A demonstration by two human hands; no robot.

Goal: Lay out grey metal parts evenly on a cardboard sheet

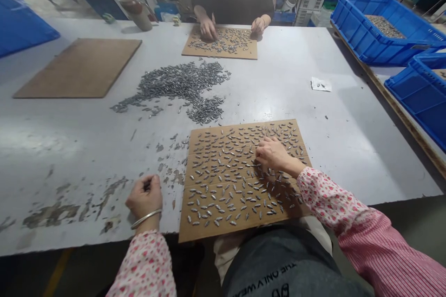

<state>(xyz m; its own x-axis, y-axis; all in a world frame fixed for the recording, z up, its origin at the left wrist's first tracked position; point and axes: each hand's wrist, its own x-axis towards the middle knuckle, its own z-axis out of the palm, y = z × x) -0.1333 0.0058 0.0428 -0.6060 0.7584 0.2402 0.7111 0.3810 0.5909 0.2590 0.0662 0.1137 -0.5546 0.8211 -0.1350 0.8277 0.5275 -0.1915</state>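
A cardboard sheet [244,181] lies on the grey table [69,148] in front of me, covered in rows of small oblong grey metal pieces [223,181]. My right hand [273,155] rests on the sheet among those pieces, fingertips down at their level. Whether its fingers grip one is hidden. My left hand [144,197] sits on the bare table left of the sheet, its fingers curled inward, with a metal bangle at the wrist. Anything inside its curl is hidden. A loose heap of the same pieces [181,84] lies beyond the sheet.
Across the table, a co-worker's hands [208,29] work on a second cardboard sheet [237,48] of pieces. A bare cardboard sheet [78,68] lies at left, a flask [136,13] at the far edge. Blue plastic crates [379,30] stand at right, one holding more pieces.
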